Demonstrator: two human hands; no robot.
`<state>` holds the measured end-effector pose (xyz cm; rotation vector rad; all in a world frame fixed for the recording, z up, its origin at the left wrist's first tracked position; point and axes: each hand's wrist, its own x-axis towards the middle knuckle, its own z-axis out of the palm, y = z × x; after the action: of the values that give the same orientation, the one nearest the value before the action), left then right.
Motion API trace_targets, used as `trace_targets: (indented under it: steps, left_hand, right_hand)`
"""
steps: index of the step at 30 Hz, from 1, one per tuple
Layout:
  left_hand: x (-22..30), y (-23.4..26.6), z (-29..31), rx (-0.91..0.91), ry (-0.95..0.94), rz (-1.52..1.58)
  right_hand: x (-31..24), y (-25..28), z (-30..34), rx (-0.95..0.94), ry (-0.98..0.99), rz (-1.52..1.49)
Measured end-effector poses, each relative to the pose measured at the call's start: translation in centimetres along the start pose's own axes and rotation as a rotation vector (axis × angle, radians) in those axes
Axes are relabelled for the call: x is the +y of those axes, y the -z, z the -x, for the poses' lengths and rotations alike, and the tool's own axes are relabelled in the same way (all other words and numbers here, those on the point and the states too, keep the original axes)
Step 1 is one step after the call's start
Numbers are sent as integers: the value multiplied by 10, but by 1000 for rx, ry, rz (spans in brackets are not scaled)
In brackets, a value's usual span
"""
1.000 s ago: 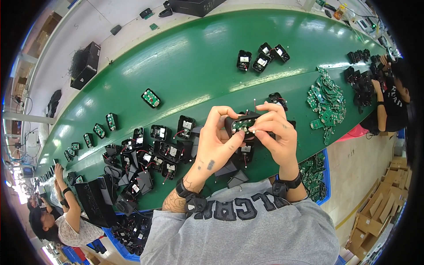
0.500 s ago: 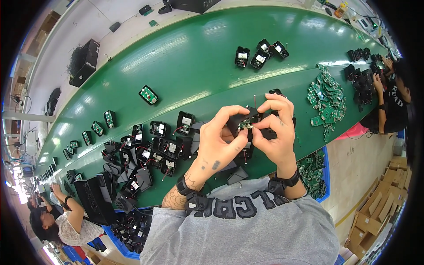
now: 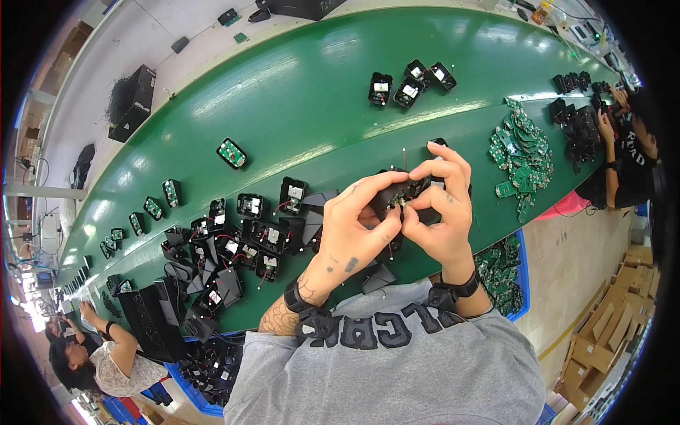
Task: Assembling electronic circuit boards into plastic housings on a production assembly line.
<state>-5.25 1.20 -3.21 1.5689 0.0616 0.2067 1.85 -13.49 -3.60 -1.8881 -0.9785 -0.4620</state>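
Note:
Close in front of my chest, both hands work on a small black plastic housing (image 3: 381,201) with a circuit board (image 3: 402,196) at its opening. My left hand (image 3: 350,227) is closed round the housing's left side, thumb toward the board. With thumb and forefinger pinched, my right hand (image 3: 446,209) grips at the board's near edge; its fingertips almost meet my left thumb. Any small wire or plug between them is hidden. Left of my hands lie several open black housings (image 3: 268,236) with white parts and red wires. A housing with a green board (image 3: 231,153) sits farther off.
A heap of green circuit boards (image 3: 524,159) lies on the green table (image 3: 304,92) to the right. Several housings (image 3: 409,92) stand at the back. Blue bins (image 3: 525,273) of parts are below the near edge. Co-workers sit at both ends; cardboard boxes (image 3: 613,319) stand lower right.
The housing has tilted slightly between my hands, and my right fingertips have shifted a little at the board. The whole view has moved slightly; the things on the table look unmoved.

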Motion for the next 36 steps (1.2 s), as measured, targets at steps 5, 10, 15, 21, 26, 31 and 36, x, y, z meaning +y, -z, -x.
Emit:
trace_targets:
  steps: [5, 10, 15, 21, 26, 31, 36]
  left_hand:
    - [2, -1, 1, -6, 17, 3]
    - [0, -2, 1, -7, 68, 62]
    - [2, -2, -1, -19, 80, 18]
    - [-1, -2, 2, -15, 100, 52]
    - [-1, -4, -1, 22, 42, -19]
    - [0, -5, -2, 43, -24, -161]
    - [0, -10, 0, 90, -98, -234]
  right_hand:
    - [1, 2, 0, 10, -23, -69]
    - [6, 2, 3, -18, -58, -147]
    - [4, 2, 3, -31, -57, -106]
    - [6, 2, 3, -39, -44, -126]
    - [5, 3, 3, -61, -60, -87]
    - [-5, 3, -2, -110, -94, 36]
    - [-3, 2, -1, -126, -99, 11]
